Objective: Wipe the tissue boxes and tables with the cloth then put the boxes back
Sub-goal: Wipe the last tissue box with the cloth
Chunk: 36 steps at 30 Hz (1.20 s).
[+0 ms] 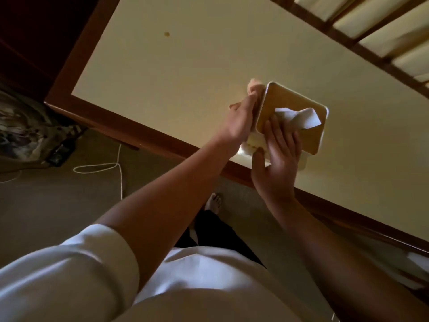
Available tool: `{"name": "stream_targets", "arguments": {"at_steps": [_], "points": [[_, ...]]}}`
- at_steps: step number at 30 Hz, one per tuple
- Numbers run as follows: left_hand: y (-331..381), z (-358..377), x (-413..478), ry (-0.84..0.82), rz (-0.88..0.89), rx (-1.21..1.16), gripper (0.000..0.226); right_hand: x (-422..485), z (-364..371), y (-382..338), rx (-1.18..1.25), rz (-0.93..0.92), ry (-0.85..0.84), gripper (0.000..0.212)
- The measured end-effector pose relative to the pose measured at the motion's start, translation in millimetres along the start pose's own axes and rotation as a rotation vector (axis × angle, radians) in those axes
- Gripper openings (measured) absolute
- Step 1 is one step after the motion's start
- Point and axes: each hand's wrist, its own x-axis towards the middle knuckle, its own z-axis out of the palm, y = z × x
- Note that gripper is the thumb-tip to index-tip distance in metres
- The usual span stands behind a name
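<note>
Just over the near edge of the cream wood-edged table (185,66), one white-rimmed tan tissue box (299,101): right hand (278,156) curls around it, left hand (239,122) clasps one pale cloth (253,88) against its side; wide tabletop beyond.

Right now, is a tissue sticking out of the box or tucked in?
Out: a white tissue pokes up through the tissue box.

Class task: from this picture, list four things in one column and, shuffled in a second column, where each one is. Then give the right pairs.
Things
1. tissue box
2. cloth
3. white cable
4. brown spot

Places
A. on the floor
B. on the cream table top
C. held by the left hand
D. gripped by the right hand

Pairs: 1-D, 2-C, 3-A, 4-B
</note>
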Motion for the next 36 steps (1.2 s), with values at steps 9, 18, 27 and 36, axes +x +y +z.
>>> {"name": "stream_targets", "arguments": {"at_steps": [9, 18, 27, 36], "points": [[-67, -8, -60, -0.016, 0.117, 0.053, 0.058, -2, 0, 7, -0.023, -0.051, -0.005, 0.049], [-13, -6, 2, -0.056, 0.142, 0.013, 0.051, -1, -5, 5, 0.004, -0.046, -0.042, 0.057], [8, 9, -1, 0.033, 0.173, 0.102, 0.069, -1, -7, 5, 0.023, -0.038, -0.09, 0.06], [-13, 17, -62, 0.063, 0.262, 0.152, 0.053, -2, -5, 10, 0.009, -0.058, -0.082, 0.057]]}}
